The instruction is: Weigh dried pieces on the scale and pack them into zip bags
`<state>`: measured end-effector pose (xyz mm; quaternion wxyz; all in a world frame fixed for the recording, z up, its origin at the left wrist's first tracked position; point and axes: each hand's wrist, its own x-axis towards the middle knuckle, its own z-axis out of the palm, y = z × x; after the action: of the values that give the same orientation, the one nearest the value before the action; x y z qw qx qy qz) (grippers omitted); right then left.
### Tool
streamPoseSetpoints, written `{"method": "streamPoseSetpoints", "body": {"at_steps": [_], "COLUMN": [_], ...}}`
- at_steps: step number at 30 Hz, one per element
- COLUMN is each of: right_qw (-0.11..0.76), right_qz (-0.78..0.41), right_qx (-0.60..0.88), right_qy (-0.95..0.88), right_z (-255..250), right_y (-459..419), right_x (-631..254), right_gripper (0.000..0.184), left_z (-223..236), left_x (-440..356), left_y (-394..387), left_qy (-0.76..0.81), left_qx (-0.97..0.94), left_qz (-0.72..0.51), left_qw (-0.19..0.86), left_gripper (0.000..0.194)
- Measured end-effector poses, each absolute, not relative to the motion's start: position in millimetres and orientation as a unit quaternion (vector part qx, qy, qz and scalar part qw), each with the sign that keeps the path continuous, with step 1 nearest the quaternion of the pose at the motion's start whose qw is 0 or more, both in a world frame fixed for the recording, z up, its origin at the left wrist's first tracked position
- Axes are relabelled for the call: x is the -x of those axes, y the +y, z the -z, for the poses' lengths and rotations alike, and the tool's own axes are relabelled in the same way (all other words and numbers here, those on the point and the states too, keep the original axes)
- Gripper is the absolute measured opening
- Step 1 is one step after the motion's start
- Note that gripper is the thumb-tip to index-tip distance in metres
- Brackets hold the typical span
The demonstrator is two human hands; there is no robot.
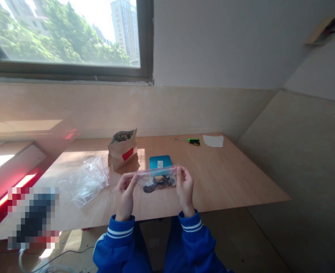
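As the two hands held it up above the plywood tabletop (227, 178), the clear zip-top bag (157, 180) hung level between them, just in front of a teal tin (160, 162) and clear of the wood. The left hand (124, 195) pinched the bag's left end between thumb and fingers, and the right hand (185, 188) gripped its right end the same way; neither hand was clenched or released. Dark dried pieces (158, 185) lay bunched along the bag's lower edge. The view did not show whether the red-lined zip closure was fully sealed, and an unsealed closure could have let the pieces spill if the bag tipped. Thin plastic could also have slid from so light a pinch, dropping the bag onto the tin. To the left stood an open kraft paper pouch (122, 149) with a red label, holding similar-looking contents, and a careless elbow or sleeve could have toppled it. A crumpled clear plastic bag (89, 181) lay beside it, and its loose folds could have snagged a passing hand.
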<state>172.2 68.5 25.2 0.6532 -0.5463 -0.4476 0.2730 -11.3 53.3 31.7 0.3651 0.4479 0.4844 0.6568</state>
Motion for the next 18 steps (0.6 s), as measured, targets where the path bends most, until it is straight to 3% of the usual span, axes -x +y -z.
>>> {"method": "streamPoseSetpoints", "body": {"at_steps": [3, 6, 9, 13, 18], "right_qw": [0.639, 0.616, 0.540, 0.480, 0.492], "right_qz": [-0.249, -0.122, -0.037, -0.049, -0.055], "right_qx": [0.539, 0.560, 0.520, 0.433, 0.430], "right_qy": [-0.489, -0.541, -0.661, -0.761, -0.755], "right_z": [-22, -27, -41, -56, -52], "right_y": [69, 66, 60, 57, 60], "right_x": [-174, -173, -166, -151, -144], "right_gripper": [0.034, 0.035, 0.037, 0.018, 0.016], "left_z": [-34, -36, -38, -37, -37], "left_x": [8, 4, -1, -8, -8], "left_y": [52, 50, 48, 47, 46], "left_qy": [0.496, 0.489, 0.470, 0.450, 0.466], "left_qx": [-0.452, -0.489, -0.515, -0.544, -0.541], "left_qz": [-0.667, -0.654, -0.648, -0.639, -0.621], "left_qw": [0.323, 0.307, 0.306, 0.307, 0.324], "left_gripper": [0.018, 0.016, 0.013, 0.011, 0.014]}}
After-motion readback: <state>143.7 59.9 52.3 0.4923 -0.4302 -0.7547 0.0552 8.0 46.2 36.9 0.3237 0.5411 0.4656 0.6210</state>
